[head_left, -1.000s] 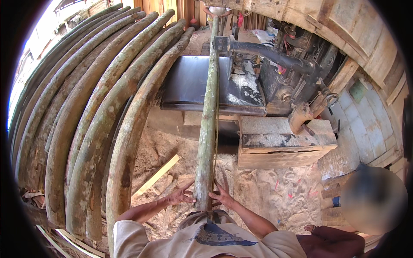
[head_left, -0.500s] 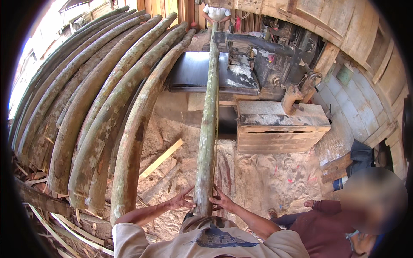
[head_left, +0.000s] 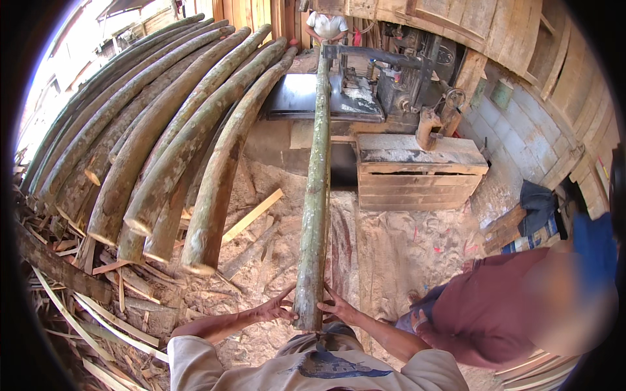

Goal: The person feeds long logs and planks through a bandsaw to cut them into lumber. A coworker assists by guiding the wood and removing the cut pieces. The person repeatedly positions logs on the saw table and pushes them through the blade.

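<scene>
A long, slim log (head_left: pixel 313 215) with green-grey, mottled bark stretches away from my body to a black metal machine table (head_left: pixel 282 104). My left hand (head_left: pixel 279 308) grips the near end of the log from the left side, fingers against the bark. On the opposite side, my right hand (head_left: pixel 336 306) presses on the same end, thumb and fingers spread along it. The log's near end is just in front of my shirt. Its far end lies beside the machine's dark arm (head_left: pixel 378 56), close to another person (head_left: pixel 327 26) in a white shirt.
Several thick logs (head_left: pixel 218 189) lie side by side at left, above scattered offcuts (head_left: pixel 124 326). A wooden box (head_left: pixel 417 186) stands right of my log. Someone in a maroon top (head_left: pixel 486 303) is close on my right. Sawdust (head_left: pixel 391 260) covers the ground.
My view has tilted downward, bringing the stacked logs' near ends into sight. At right, the person in maroon has shifted and turned. Both my hands stay on the log's end.
</scene>
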`<control>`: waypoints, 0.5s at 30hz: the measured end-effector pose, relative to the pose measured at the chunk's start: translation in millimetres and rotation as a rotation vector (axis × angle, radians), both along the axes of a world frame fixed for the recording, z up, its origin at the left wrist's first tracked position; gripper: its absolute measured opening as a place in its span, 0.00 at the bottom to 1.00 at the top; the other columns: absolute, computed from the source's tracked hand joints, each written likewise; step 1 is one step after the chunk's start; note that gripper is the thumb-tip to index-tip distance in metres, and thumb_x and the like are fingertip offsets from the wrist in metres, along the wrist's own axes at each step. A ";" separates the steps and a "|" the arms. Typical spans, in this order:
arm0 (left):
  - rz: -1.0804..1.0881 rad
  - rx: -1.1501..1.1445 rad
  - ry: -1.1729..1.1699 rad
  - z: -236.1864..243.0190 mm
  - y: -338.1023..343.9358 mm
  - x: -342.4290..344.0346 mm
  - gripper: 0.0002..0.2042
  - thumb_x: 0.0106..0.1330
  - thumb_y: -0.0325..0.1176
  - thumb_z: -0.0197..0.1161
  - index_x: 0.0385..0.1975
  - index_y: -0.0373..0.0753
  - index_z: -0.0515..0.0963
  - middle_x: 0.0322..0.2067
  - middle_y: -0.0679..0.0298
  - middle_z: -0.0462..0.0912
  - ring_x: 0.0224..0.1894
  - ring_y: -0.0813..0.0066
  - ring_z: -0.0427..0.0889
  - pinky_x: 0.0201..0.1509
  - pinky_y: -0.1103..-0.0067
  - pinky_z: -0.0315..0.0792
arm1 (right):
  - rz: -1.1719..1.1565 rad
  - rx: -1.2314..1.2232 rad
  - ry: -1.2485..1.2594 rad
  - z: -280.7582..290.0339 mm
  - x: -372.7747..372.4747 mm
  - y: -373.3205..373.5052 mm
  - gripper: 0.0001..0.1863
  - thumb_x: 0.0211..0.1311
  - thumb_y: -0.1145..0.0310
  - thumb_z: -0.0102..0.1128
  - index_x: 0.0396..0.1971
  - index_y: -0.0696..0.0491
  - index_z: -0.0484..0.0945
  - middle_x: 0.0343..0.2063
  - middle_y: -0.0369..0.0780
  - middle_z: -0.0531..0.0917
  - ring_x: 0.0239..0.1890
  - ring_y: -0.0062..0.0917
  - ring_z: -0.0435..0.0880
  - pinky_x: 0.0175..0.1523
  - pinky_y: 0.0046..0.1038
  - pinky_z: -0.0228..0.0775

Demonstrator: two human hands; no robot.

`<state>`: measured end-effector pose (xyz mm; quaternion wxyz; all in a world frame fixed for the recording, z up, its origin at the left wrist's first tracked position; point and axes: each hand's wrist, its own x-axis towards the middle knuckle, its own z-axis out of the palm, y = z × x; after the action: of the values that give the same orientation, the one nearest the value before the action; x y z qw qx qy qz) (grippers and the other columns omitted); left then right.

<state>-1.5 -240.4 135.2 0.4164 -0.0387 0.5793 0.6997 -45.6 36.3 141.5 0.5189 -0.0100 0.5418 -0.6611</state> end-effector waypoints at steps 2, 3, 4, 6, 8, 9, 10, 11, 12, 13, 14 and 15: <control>-0.034 0.000 0.048 -1.1 2.2 35.7 0.54 0.55 0.26 0.71 0.71 0.53 0.31 0.57 0.44 0.67 0.56 0.62 0.73 0.58 0.69 0.71 | -0.013 -0.014 0.075 -14.2 37.6 3.2 0.56 0.55 0.49 0.67 0.71 0.39 0.33 0.63 0.51 0.60 0.59 0.38 0.68 0.51 0.41 0.74; -0.049 -0.001 0.072 -2.4 3.7 54.4 0.55 0.55 0.26 0.71 0.71 0.53 0.31 0.57 0.43 0.67 0.57 0.61 0.72 0.58 0.69 0.71 | -0.017 -0.021 0.112 -22.1 55.6 5.4 0.56 0.55 0.49 0.67 0.71 0.38 0.33 0.63 0.50 0.60 0.59 0.38 0.68 0.51 0.41 0.74; -0.045 0.010 0.058 -2.9 5.3 72.2 0.55 0.56 0.28 0.71 0.71 0.53 0.30 0.58 0.43 0.66 0.58 0.61 0.71 0.58 0.69 0.70 | -0.015 -0.019 0.097 -19.9 72.9 7.2 0.56 0.55 0.49 0.67 0.71 0.38 0.33 0.63 0.50 0.60 0.59 0.38 0.68 0.51 0.42 0.74; -0.039 0.032 0.032 -4.6 8.6 108.1 0.55 0.56 0.31 0.72 0.71 0.52 0.30 0.58 0.41 0.66 0.60 0.60 0.69 0.59 0.68 0.70 | -0.013 -0.016 0.066 -13.4 108.8 13.2 0.56 0.55 0.49 0.67 0.71 0.38 0.32 0.63 0.50 0.62 0.59 0.38 0.68 0.51 0.42 0.74; -0.078 0.022 0.119 -29.3 1.5 145.7 0.53 0.58 0.35 0.70 0.71 0.52 0.29 0.60 0.39 0.63 0.61 0.58 0.68 0.60 0.67 0.69 | 0.014 -0.009 0.051 6.0 141.2 15.7 0.56 0.55 0.49 0.67 0.71 0.37 0.31 0.63 0.50 0.61 0.60 0.38 0.68 0.51 0.42 0.75; -0.080 0.040 0.125 -34.0 -0.6 164.6 0.53 0.58 0.35 0.70 0.71 0.52 0.29 0.60 0.39 0.62 0.61 0.58 0.68 0.60 0.67 0.69 | 0.025 -0.004 0.042 11.8 157.2 17.3 0.56 0.55 0.49 0.67 0.71 0.37 0.31 0.63 0.50 0.61 0.60 0.39 0.68 0.51 0.42 0.75; -0.087 0.063 0.132 -27.9 4.7 178.3 0.53 0.58 0.36 0.70 0.71 0.53 0.29 0.60 0.38 0.62 0.61 0.58 0.69 0.61 0.67 0.69 | 0.019 0.007 0.043 11.5 173.8 20.8 0.56 0.55 0.49 0.67 0.71 0.37 0.31 0.63 0.50 0.61 0.60 0.39 0.68 0.51 0.42 0.75; -0.057 0.105 0.088 -20.7 9.6 195.3 0.52 0.59 0.34 0.70 0.71 0.53 0.30 0.59 0.40 0.64 0.60 0.57 0.70 0.61 0.67 0.68 | 0.012 0.017 0.044 10.6 191.4 23.4 0.56 0.55 0.49 0.67 0.71 0.37 0.31 0.63 0.51 0.61 0.60 0.39 0.68 0.51 0.42 0.75; -0.067 0.086 0.076 -13.0 16.3 210.5 0.52 0.59 0.33 0.69 0.71 0.54 0.30 0.58 0.41 0.65 0.60 0.57 0.70 0.61 0.67 0.68 | 0.006 0.027 0.045 10.3 208.2 26.7 0.56 0.55 0.49 0.67 0.71 0.37 0.31 0.63 0.51 0.62 0.60 0.39 0.69 0.51 0.41 0.75; -0.065 0.062 0.066 -1.2 21.3 226.6 0.52 0.60 0.32 0.69 0.71 0.54 0.30 0.58 0.41 0.66 0.60 0.58 0.70 0.61 0.67 0.68 | 0.013 0.017 0.057 11.4 222.5 28.0 0.56 0.55 0.49 0.67 0.71 0.36 0.31 0.63 0.51 0.62 0.60 0.39 0.69 0.51 0.41 0.75; -0.076 0.041 0.051 9.3 26.2 241.5 0.51 0.60 0.31 0.68 0.71 0.54 0.30 0.57 0.42 0.66 0.60 0.58 0.70 0.61 0.67 0.68 | 0.006 0.010 0.063 12.3 239.7 32.0 0.56 0.55 0.49 0.67 0.71 0.36 0.31 0.62 0.51 0.63 0.59 0.39 0.70 0.52 0.41 0.75; -0.063 0.107 0.036 19.7 29.3 255.9 0.51 0.61 0.28 0.67 0.71 0.55 0.30 0.57 0.43 0.66 0.58 0.60 0.72 0.60 0.68 0.70 | -0.001 0.003 0.069 13.5 257.0 35.9 0.56 0.55 0.49 0.67 0.71 0.35 0.31 0.62 0.51 0.63 0.59 0.39 0.70 0.52 0.41 0.75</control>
<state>254.4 -211.1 154.9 0.4290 0.0145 0.5495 0.7168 211.3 72.2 155.0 0.4997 -0.0317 0.5604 -0.6597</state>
